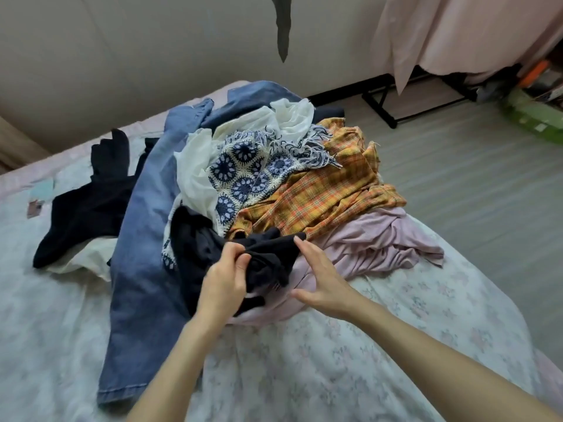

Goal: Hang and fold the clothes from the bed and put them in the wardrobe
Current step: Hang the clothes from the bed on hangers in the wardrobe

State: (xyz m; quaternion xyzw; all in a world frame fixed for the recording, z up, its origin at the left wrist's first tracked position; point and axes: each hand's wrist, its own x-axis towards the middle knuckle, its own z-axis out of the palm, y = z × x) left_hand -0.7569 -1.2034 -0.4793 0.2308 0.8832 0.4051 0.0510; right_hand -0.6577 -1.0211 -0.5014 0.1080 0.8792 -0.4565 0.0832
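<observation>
A heap of clothes lies on the bed (335, 376). At its near edge sits a dark navy garment (268, 260). My left hand (225, 284) pinches a fold of it between thumb and fingers. My right hand (320, 278) is beside it with fingers stretched out, touching the navy cloth and resting on a pale pink garment (380, 239). Behind are a yellow plaid shirt (320, 196), a blue-and-white crochet piece (243, 175), a white top (195, 175), long blue jeans (146, 239) and a black garment (88, 208).
The bed has a pale floral cover and its right edge drops to a grey floor (472, 184). A black rack base (384, 108) stands on the floor under a hanging pink cloth (457, 35). Green boxes (536, 117) sit at the far right. A wall runs behind the bed.
</observation>
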